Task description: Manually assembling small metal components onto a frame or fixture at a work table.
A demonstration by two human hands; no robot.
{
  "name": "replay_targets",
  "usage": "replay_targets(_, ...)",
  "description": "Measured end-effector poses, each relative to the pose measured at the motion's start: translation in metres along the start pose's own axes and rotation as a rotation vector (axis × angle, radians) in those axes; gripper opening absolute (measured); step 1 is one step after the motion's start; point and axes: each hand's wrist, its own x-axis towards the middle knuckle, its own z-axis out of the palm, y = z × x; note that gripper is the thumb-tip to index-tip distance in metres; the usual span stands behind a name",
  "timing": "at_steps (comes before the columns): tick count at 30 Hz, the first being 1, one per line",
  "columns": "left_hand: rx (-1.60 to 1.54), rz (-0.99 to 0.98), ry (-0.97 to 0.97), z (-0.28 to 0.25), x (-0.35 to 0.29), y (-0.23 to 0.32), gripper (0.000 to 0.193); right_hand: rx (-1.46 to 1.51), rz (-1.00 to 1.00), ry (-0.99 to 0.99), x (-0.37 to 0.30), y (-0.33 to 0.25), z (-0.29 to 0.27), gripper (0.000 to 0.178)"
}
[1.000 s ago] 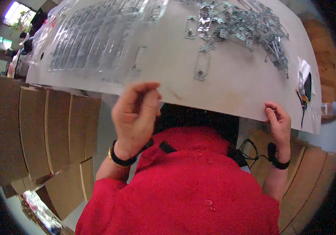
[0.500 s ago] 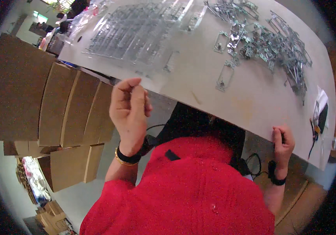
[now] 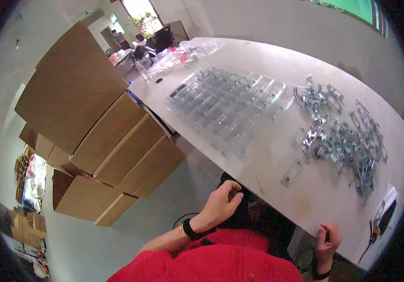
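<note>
My left hand (image 3: pixel 223 201) is held in front of my body, just off the table's near edge. Its fingers are loosely curled in toward the thumb, and I see nothing in them. At the same edge, further right, my right hand (image 3: pixel 328 239) rests with its fingers bent closed and nothing showing in its grasp. Nearest to the hands on the tabletop is a thin metal frame piece (image 3: pixel 292 171). Beyond it lies a heap of small metal bracket-like parts (image 3: pixel 340 141). Left of the heap, rows of similar parts are laid out in clear plastic strips (image 3: pixel 225 101).
Big cardboard boxes (image 3: pixel 112 136) are stacked left of the white table (image 3: pixel 277 207). Clear plastic bags (image 3: pixel 174 61) lie on its far left corner. A dark-handled tool (image 3: pixel 381 218) sits at the right edge. Other people (image 3: pixel 119 38) are in the far background.
My view has tilted up and turned, bringing in more of the room. My left hand has turned toward the table edge and its pinch has loosened. The right hand stays at the edge, curled.
</note>
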Motion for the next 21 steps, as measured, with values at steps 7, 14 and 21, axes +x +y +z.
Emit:
replay_targets(7, 0.013, 0.020, -0.095, -0.003, 0.023, -0.014, 0.026, 0.153, 0.270, 0.050, 0.002, -0.002, 0.006, 0.009)
replay_targets(14, 0.049, 0.215, -0.242, 0.012, 0.049, -0.037, 0.025, 0.191, 0.445, 0.215, -0.012, 0.031, 0.005, 0.010)
replay_targets(21, 0.014, 0.181, -0.268, 0.019, 0.060, -0.049, 0.022, -0.029, 0.450, 0.150, 0.002, -0.005, 0.001, 0.018)
